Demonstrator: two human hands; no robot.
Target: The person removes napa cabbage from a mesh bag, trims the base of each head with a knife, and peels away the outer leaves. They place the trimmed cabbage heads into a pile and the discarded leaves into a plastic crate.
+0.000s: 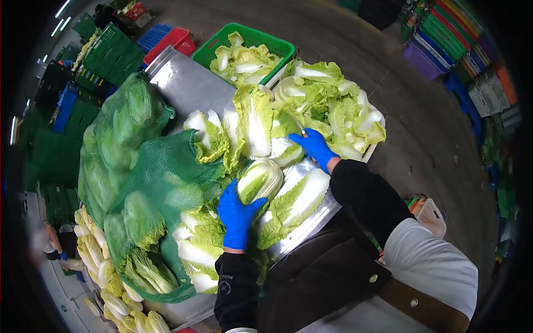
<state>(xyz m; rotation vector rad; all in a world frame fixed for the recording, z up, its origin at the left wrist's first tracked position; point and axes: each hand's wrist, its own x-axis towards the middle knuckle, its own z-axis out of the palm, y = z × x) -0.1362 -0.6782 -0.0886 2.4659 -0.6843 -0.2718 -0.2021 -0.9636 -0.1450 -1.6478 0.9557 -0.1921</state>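
Note:
My left hand (236,217), in a blue glove, cups the near left side of a trimmed napa cabbage (262,178), with its thumb along the lower edge. Up and to the right, my blue-gloved right hand (315,149) is closed on what looks like a small knife (303,132); its blade is hard to make out against the leaves. Loose outer leaves lie around the cabbage, among them an upright leaf (254,122) behind it and a broad leaf (302,200) on the metal table (191,77) in front.
A green mesh sack (166,161) of cabbages lies open at the left. Cabbage leaves fill a white crate (377,133) at the right and a green crate (286,50) behind. More cabbages (94,252) are piled at far left. Stacked crates (444,33) stand at far right.

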